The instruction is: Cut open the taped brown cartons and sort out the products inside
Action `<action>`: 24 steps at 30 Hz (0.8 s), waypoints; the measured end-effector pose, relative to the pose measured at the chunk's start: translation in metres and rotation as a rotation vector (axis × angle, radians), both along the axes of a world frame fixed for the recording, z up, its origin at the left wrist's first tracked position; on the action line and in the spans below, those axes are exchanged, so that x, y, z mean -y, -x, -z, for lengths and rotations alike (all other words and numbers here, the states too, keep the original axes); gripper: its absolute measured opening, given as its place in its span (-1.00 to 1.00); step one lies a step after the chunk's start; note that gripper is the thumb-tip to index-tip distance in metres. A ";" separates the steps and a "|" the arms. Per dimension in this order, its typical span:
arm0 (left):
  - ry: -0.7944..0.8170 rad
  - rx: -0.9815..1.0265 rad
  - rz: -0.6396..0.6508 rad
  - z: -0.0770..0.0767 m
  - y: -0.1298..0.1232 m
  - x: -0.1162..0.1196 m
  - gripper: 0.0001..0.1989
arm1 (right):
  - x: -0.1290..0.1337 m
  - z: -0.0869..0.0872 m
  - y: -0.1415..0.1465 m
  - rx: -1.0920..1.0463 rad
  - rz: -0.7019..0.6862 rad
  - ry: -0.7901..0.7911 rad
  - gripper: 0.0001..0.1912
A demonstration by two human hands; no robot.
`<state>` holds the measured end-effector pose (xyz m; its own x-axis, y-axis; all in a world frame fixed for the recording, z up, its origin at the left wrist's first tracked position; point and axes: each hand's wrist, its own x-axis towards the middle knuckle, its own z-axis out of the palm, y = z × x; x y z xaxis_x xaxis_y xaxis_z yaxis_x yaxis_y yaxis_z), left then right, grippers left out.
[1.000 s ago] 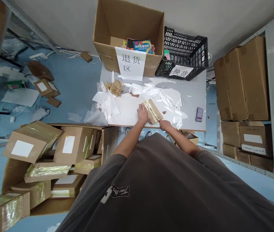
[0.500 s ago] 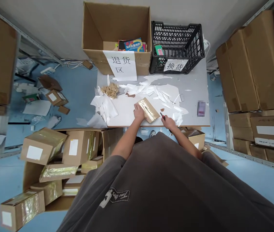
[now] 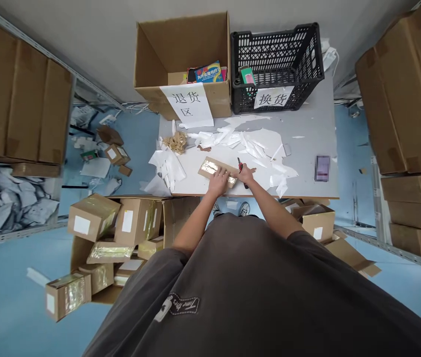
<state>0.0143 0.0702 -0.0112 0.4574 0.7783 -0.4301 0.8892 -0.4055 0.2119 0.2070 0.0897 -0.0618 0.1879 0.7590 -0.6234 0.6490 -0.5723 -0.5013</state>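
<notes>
A flat brown cardboard package (image 3: 210, 165) with shiny clear tape lies slantwise on the table near its front edge. My left hand (image 3: 218, 181) rests over its near side, fingers bent across the taped top and gripping it. At the package's right end is my right hand (image 3: 246, 174), closed round a red and black box cutter (image 3: 240, 165). The cutter's upper end points away from me; its lower end shows beneath the hand. Whether its blade is out is too small to tell.
Torn white paper (image 3: 247, 141) and crumpled brown paper (image 3: 176, 142) litter the table (image 3: 307, 134). Behind stand a labelled open carton (image 3: 147, 96) and a black plastic crate (image 3: 277, 69). A purple item (image 3: 322, 168) lies right. Taped boxes (image 3: 94, 218) fill a large carton at lower left.
The package has turned and shifted left, and my left hand has moved to its near side. My right hand has brought the box cutter from beside the package to its right end.
</notes>
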 end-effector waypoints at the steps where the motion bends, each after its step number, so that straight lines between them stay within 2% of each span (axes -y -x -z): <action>1: 0.007 0.016 0.055 0.000 -0.001 -0.001 -0.24 | -0.004 0.000 0.002 -0.008 -0.033 0.000 -0.36; 2: 0.013 0.007 0.076 0.001 -0.001 -0.001 -0.29 | -0.008 -0.001 0.005 -0.016 -0.067 0.001 -0.36; 5: 0.000 -0.069 0.032 0.002 0.002 -0.003 -0.42 | -0.017 -0.003 0.014 -0.033 -0.138 0.001 -0.37; 9: -0.020 -0.062 -0.022 0.006 0.011 0.000 -0.39 | -0.019 -0.006 0.016 -0.041 -0.192 -0.028 -0.37; 14: 0.052 0.019 -0.066 0.015 0.016 -0.003 -0.29 | 0.015 -0.007 -0.007 -0.157 -0.168 -0.178 -0.75; 19: 0.042 0.052 -0.066 0.017 0.015 -0.012 -0.29 | 0.051 -0.007 -0.020 -0.436 -0.218 0.012 -0.72; 24: 0.058 0.032 -0.069 0.013 0.013 -0.011 -0.25 | 0.057 -0.009 -0.022 -0.536 -0.237 0.143 -0.69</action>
<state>0.0009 0.0815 -0.0239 0.4176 0.7827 -0.4615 0.9070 -0.3292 0.2625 0.2286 0.0331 -0.0532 -0.3451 0.6436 -0.6832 0.4449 -0.5288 -0.7228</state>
